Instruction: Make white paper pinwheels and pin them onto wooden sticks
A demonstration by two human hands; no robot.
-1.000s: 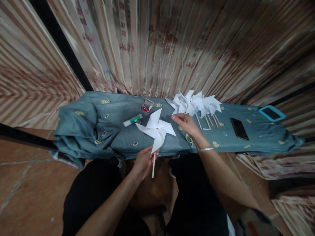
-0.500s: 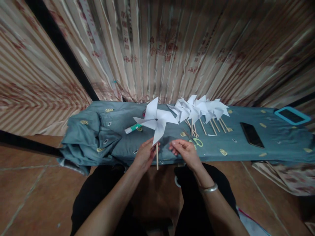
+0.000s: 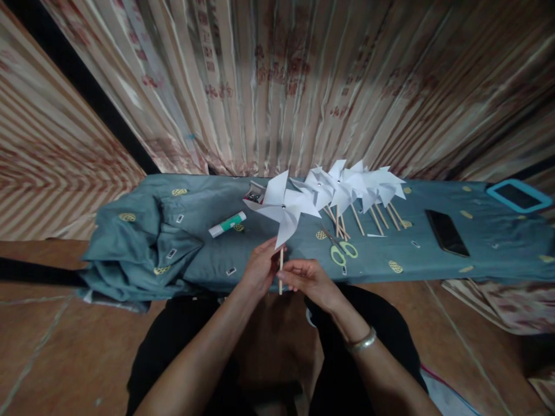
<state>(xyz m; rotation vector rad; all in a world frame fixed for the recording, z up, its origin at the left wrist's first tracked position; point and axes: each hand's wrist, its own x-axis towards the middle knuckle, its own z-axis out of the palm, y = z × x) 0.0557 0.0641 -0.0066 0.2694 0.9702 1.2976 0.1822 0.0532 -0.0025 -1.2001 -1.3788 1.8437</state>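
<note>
A white paper pinwheel (image 3: pixel 284 211) on a thin wooden stick stands nearly upright over the near edge of the cloth-covered table. My left hand (image 3: pixel 261 267) is closed round its stick just under the blades, with some fingers hidden behind it. Lower down, my right hand (image 3: pixel 307 278) pinches the same stick near its bottom end. Several finished-looking white pinwheels (image 3: pixel 358 188) lie in an overlapping row to the right, their sticks pointing toward me. Behind the held blades, a small open box (image 3: pixel 255 193) with shiny bits inside is partly covered.
A green and white glue stick (image 3: pixel 228 224) lies left of the hands. Scissors (image 3: pixel 343 252) with light green handles rest to the right. Farther right are a dark phone (image 3: pixel 447 233) and a blue-framed tablet (image 3: pixel 519 195). A striped curtain (image 3: pixel 277 86) hangs behind the table (image 3: pixel 208 254).
My right hand has moved left and taken hold of the stick's lower part. The view has shifted a little, and the small box now shows behind the pinwheel.
</note>
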